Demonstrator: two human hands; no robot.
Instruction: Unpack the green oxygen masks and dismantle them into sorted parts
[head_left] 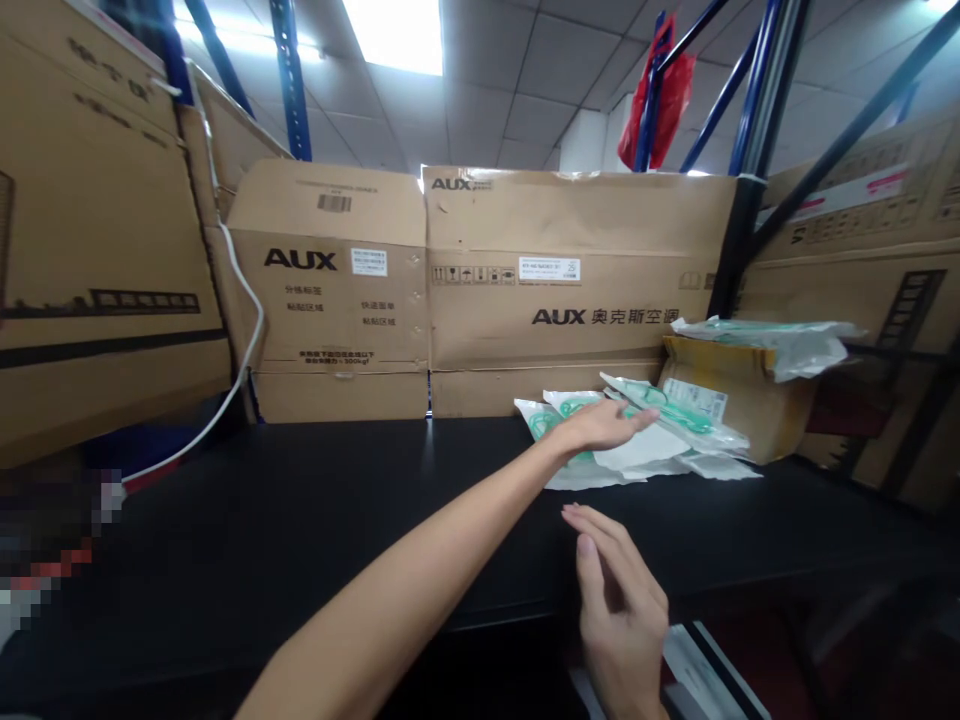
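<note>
My left arm reaches across the black tabletop, and my left hand (604, 425) is over a pile of clear-and-white packets (637, 465) with green coiled tubing inside. Its fingers point to the right, stretched out; whether they touch the uppermost packet (694, 418) I cannot tell. Nearer to me, my right hand (622, 605) is raised at the table's front edge. Its fingers are slightly bent with a gap by the thumb, and nothing shows in it. Another similar packet (795, 338) lies on top of a brown carton (772, 400) behind the pile.
Cardboard panels (480, 320) printed AUX stand along the back of the black table (315, 540). A white cable (244, 270) hangs down at the left. Blue rack posts (289, 80) rise behind, with a red bag (656, 105). Below the front edge are white-and-black flat items (709, 670).
</note>
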